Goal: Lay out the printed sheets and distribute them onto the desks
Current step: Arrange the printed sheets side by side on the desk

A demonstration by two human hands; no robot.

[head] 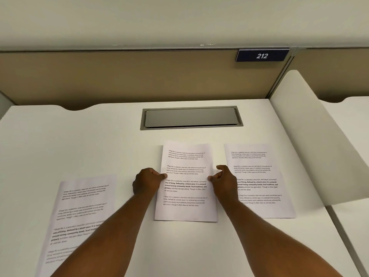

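Observation:
Three printed sheets lie on the white desk (60, 140). The middle sheet (185, 210) is flat in front of me. My left hand (146, 181) pinches its left edge, and my right hand (223, 179) pinches its right edge, both with fingers curled. A second sheet (263, 188) lies to the right, partly under my right wrist. A third sheet (79, 212) lies at the near left, angled, and my left forearm crosses its lower corner.
A grey cable flap (191, 117) is set into the desk behind the sheets. A tan partition (119, 76) with a blue sign reading 212 (262, 55) closes the back. A white side divider (311, 136) separates the neighbouring desk (349, 116) on the right.

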